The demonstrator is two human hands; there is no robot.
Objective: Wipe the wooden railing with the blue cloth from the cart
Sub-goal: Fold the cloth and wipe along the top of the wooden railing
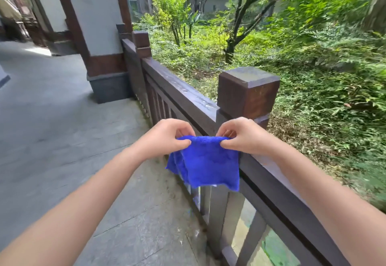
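Dark brown wooden railing (186,96) runs from upper-centre down to lower right of frame: flat top rail, square slats below, top looks damp and glossy. Grey stone paved floor (62,130) fills the left, matte, jointed slabs. Chunky square brown wooden post cap (248,90) at centre right, bevelled top. Bright blue fluffy microfibre cloth (208,161) hangs at frame centre, in front of the rail, folded in layers, soft nap. Left hand (167,138) and right hand (246,138) each grip a top corner, fingers pinched on the cloth. Step looks like folding or squaring the cloth before wiping; next move likely calls for laying it flat onto the top rail. Cart not in view.
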